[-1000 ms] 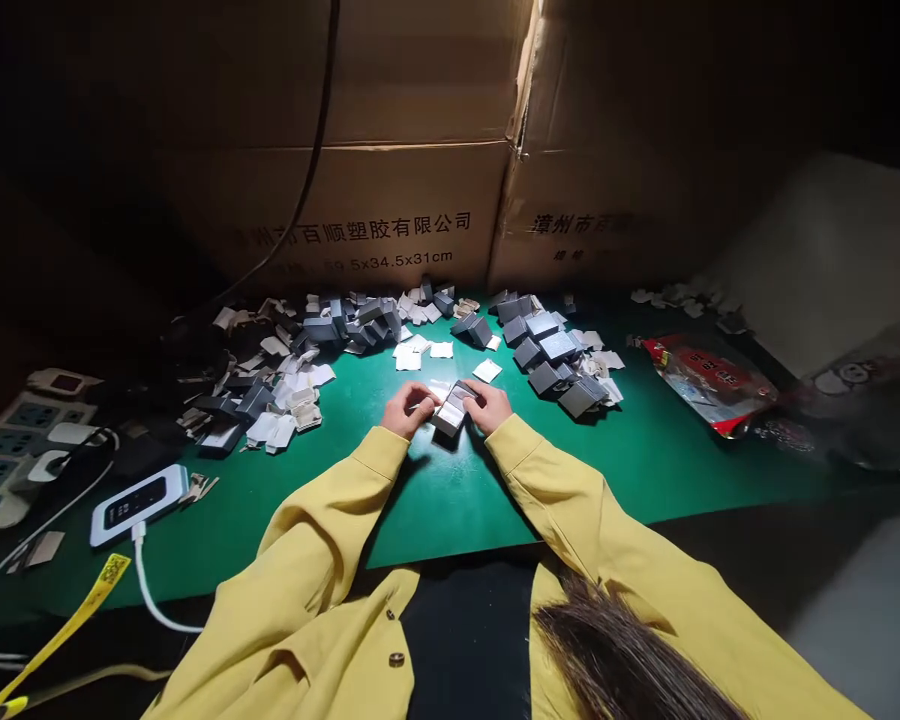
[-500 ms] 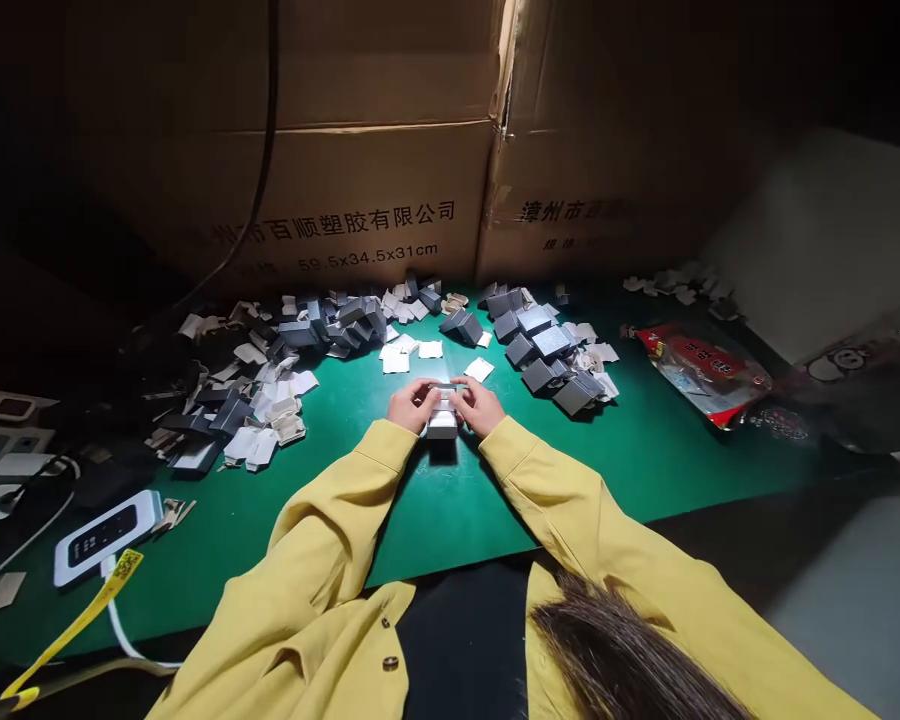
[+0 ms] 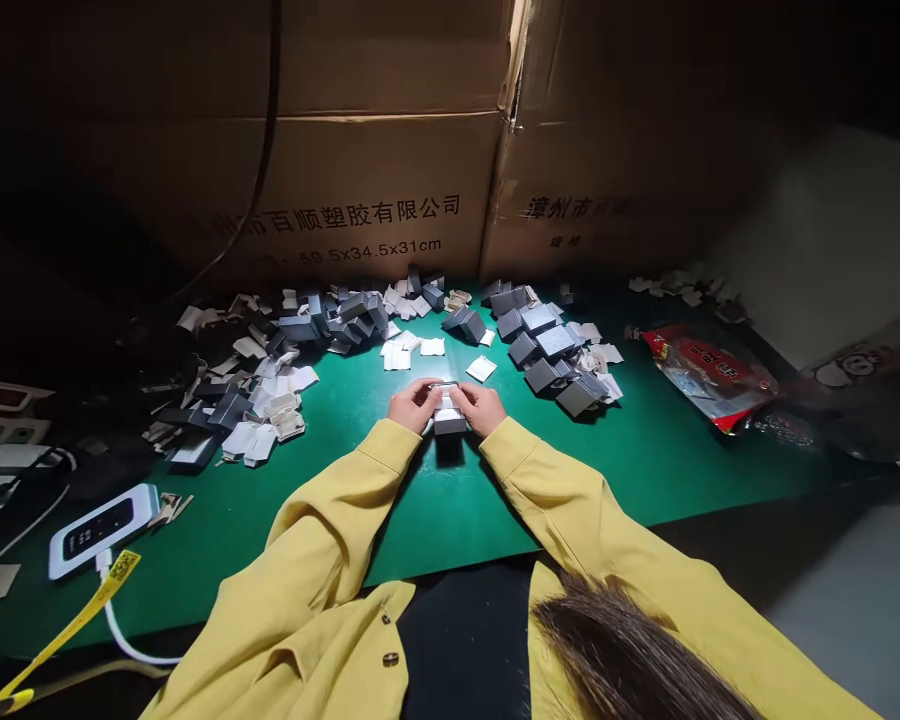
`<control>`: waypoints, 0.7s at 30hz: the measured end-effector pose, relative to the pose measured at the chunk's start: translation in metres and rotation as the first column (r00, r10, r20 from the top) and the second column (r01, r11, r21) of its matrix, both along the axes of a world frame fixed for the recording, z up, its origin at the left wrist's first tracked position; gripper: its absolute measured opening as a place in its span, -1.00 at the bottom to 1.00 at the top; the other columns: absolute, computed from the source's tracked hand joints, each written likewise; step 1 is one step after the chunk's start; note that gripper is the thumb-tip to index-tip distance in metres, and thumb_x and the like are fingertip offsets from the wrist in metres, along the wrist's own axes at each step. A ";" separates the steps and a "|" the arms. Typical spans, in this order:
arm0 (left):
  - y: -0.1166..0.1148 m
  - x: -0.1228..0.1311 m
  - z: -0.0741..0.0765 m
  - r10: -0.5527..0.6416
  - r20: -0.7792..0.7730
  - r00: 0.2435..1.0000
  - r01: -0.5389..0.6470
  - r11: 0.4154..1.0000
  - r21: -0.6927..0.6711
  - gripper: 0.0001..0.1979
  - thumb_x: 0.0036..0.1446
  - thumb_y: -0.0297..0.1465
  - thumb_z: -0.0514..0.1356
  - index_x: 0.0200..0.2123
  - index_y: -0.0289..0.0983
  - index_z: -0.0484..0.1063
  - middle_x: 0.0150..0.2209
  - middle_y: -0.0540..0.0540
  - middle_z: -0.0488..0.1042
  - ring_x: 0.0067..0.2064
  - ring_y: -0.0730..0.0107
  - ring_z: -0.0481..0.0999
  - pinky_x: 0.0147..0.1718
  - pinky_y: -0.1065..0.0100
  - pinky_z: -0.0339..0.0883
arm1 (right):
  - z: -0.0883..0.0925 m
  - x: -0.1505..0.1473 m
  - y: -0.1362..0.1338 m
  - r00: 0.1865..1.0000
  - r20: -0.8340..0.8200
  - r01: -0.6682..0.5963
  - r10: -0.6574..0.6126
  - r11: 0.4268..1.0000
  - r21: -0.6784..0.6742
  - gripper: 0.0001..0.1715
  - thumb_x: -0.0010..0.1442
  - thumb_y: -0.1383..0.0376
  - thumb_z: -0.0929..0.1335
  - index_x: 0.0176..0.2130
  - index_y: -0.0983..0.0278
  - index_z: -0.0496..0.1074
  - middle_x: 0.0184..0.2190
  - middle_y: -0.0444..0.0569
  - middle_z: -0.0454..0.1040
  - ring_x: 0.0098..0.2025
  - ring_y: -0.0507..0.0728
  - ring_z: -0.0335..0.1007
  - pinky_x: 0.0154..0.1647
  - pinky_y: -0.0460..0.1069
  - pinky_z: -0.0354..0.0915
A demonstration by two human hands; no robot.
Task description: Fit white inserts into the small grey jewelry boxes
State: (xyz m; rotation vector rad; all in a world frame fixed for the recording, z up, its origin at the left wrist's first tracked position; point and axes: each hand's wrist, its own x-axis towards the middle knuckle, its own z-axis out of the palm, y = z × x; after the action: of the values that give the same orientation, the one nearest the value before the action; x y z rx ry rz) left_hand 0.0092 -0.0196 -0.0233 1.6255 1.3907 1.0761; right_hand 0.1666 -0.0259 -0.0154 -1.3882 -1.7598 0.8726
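Observation:
Between my two hands is a small grey box point(image 3: 450, 423) with a white inside, held just above the green table point(image 3: 450, 520). My left hand point(image 3: 414, 404) grips its left side, with the thumb on the white part. From the right, my right hand point(image 3: 482, 406) grips it the same way, its thumb also on the white part. The far side of the box is partly hidden by my fingers. Beyond my hands lie a white card piece point(image 3: 481, 369) and a grey box point(image 3: 465, 324).
Grey boxes and white card pieces lie heaped at left point(image 3: 229, 410) and right point(image 3: 547, 345). A red snack bag point(image 3: 712, 375) lies at the right. A white device point(image 3: 103, 530) with a cable is at the left. Large cartons point(image 3: 360, 160) stand behind.
The grey box has tilted slightly, so its dark front face shows more. My hands stay in nearly the same place around it. The view has shifted a little.

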 end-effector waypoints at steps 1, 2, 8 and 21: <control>0.000 0.000 0.000 -0.003 0.005 1.000 0.003 1.000 0.014 -0.61 0.11 -0.16 0.16 -0.14 -0.33 0.50 -0.41 -0.10 0.51 -0.40 0.39 0.45 -0.37 0.36 0.35 | 0.000 0.001 0.000 1.000 -0.012 -0.005 0.005 1.000 0.003 -0.60 0.21 0.07 0.21 -0.50 0.25 0.34 -0.65 -0.16 0.29 -0.56 0.01 0.17 -0.50 -0.08 0.09; -0.001 -0.001 0.000 -0.002 0.010 1.000 0.002 1.000 0.027 -0.60 0.11 -0.16 0.16 -0.13 -0.34 0.50 -0.39 -0.11 0.52 -0.38 0.38 0.46 -0.34 0.35 0.36 | 0.000 0.001 -0.001 1.000 -0.025 -0.013 0.013 1.000 0.005 -0.62 0.21 0.06 0.21 -0.47 0.25 0.35 -0.65 -0.17 0.30 -0.56 0.01 0.19 -0.50 -0.08 0.11; -0.008 -0.003 0.000 -0.011 0.032 0.999 0.010 0.999 0.041 -0.64 0.08 -0.18 0.18 -0.19 -0.35 0.50 -0.35 -0.13 0.55 -0.38 0.38 0.49 -0.37 0.37 0.37 | -0.003 0.001 -0.004 0.997 -0.048 -0.065 0.064 0.997 -0.032 -0.50 0.24 0.01 0.20 -0.59 0.23 0.26 -0.74 -0.19 0.24 -0.63 0.00 0.18 -0.54 -0.09 0.09; 0.001 -0.009 -0.012 -0.118 0.066 0.991 0.099 0.965 0.245 -0.32 0.23 0.03 -0.15 0.21 -0.33 0.17 0.04 -0.35 0.44 0.03 0.14 0.48 -0.08 0.14 0.42 | -0.001 -0.003 0.005 0.897 -0.386 0.100 -0.217 0.948 -0.301 -0.73 0.10 0.08 0.34 -0.40 0.23 0.31 -0.62 -0.19 0.38 -0.57 0.02 0.33 -0.46 -0.06 0.34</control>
State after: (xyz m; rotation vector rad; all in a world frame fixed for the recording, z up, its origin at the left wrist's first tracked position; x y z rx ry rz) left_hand -0.0002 -0.0182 -0.0358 1.7870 1.1391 1.2697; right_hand 0.1636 -0.0213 -0.0165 -1.3705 -1.2160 1.2518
